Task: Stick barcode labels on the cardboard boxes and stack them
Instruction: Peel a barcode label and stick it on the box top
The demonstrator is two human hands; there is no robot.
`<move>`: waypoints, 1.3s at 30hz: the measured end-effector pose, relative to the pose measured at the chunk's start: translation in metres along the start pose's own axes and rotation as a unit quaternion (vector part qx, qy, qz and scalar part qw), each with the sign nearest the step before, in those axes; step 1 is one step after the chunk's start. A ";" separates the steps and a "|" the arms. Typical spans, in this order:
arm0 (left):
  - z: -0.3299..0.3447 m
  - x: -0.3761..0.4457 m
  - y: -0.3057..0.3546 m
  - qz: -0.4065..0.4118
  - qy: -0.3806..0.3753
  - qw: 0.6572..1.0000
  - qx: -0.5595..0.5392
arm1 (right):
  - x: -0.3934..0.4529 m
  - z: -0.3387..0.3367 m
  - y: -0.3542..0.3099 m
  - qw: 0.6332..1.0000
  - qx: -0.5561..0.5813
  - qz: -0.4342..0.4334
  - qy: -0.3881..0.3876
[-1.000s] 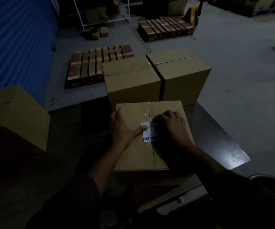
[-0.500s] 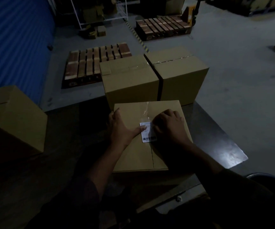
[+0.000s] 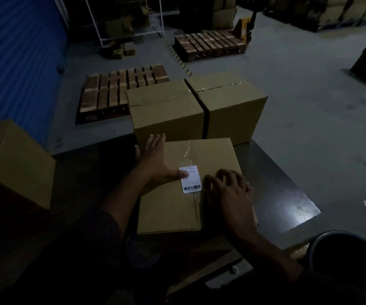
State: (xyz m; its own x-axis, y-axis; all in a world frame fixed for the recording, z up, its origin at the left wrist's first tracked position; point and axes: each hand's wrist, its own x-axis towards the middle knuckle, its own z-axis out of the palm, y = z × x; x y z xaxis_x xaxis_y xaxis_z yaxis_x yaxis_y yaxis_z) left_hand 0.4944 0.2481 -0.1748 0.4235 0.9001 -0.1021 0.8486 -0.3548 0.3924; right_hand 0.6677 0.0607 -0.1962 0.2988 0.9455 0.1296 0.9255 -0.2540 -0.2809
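My left hand (image 3: 155, 164) lies flat, thumb pressing the barcode label (image 3: 190, 179). The label's long axis runs away from me along the box (image 3: 171, 212) seam, barcode end nearest. My right hand (image 3: 228, 190) fingers rest loosely curled, grasping nothing.

I was looking at a dim warehouse: pallets (image 3: 122, 91) on concrete floor (image 3: 309, 106), a pallet jack (image 3: 243, 29), boxes (image 3: 230, 111), a blue shutter (image 3: 12, 62).

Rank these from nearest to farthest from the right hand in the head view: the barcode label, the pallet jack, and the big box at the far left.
From the right hand:
1. Barcode label, just left of its fingertips on the box top.
2. Big box at the far left, across the dark table.
3. Pallet jack, far back on the floor.
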 end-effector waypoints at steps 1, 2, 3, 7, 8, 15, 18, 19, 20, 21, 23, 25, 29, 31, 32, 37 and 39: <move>-0.005 0.006 0.002 0.006 -0.024 1.000 0.017 | 0.001 0.000 0.001 1.000 -0.002 -0.005 0.002; -0.009 0.011 0.003 0.007 -0.043 0.999 0.026 | 0.002 -0.001 0.002 1.000 -0.002 -0.010 0.004; -0.011 0.014 0.002 0.005 -0.053 0.998 0.030 | 0.004 -0.002 0.004 1.000 -0.002 -0.018 0.006; -0.005 0.001 0.000 -0.035 0.000 0.999 0.032 | 0.023 -0.011 0.024 0.997 0.005 -0.071 -0.007; -0.002 -0.006 0.000 -0.055 0.020 0.998 0.026 | 0.031 -0.015 0.030 0.996 0.009 -0.091 -0.016; 0.014 -0.041 0.003 -0.079 0.078 0.993 0.042 | 0.072 -0.024 0.047 0.982 0.039 -0.173 -0.072; 0.022 -0.042 0.007 -0.028 0.116 0.992 0.029 | 0.075 -0.018 0.038 0.986 0.085 -0.136 -0.052; 0.023 -0.042 0.007 -0.023 0.133 0.991 0.024 | 0.072 -0.015 0.032 0.988 0.084 -0.125 -0.044; 0.024 -0.043 0.007 -0.023 0.144 0.989 0.019 | 0.068 -0.011 0.026 0.990 0.078 -0.114 -0.033; 0.025 -0.043 0.006 -0.024 0.147 0.989 0.013 | 0.063 -0.007 0.019 0.992 0.071 -0.103 -0.021; 0.025 -0.043 0.005 -0.029 0.146 0.989 0.007 | 0.056 -0.002 0.006 0.993 0.073 -0.090 -0.005; 0.025 -0.044 0.004 -0.035 0.148 0.988 0.000 | 0.055 0.003 -0.003 0.993 0.089 -0.084 -0.002; 0.029 -0.042 0.004 -0.039 0.159 0.986 -0.018 | 0.058 0.010 -0.005 0.992 0.102 -0.075 0.004; 0.030 -0.041 0.003 -0.038 0.159 0.986 -0.017 | 0.058 0.012 -0.003 0.992 0.100 -0.081 0.005; 0.030 -0.041 0.002 -0.039 0.159 0.986 -0.016 | 0.059 0.012 -0.002 0.991 0.108 -0.082 0.002; 0.030 -0.039 0.000 -0.038 0.150 0.988 -0.011 | 0.060 0.009 0.001 0.987 0.141 -0.072 -0.001; 0.031 -0.039 -0.001 -0.035 0.153 0.987 -0.015 | 0.061 0.009 0.000 0.988 0.130 -0.077 -0.004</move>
State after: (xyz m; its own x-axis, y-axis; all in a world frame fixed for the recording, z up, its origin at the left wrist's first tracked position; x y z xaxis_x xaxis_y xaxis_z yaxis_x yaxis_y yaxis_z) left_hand 0.4868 0.2052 -0.1993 0.2440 0.9582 0.1494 0.8607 -0.2850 0.4220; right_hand 0.6837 0.1199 -0.1974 0.1555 0.9708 0.1829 0.8685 -0.0461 -0.4935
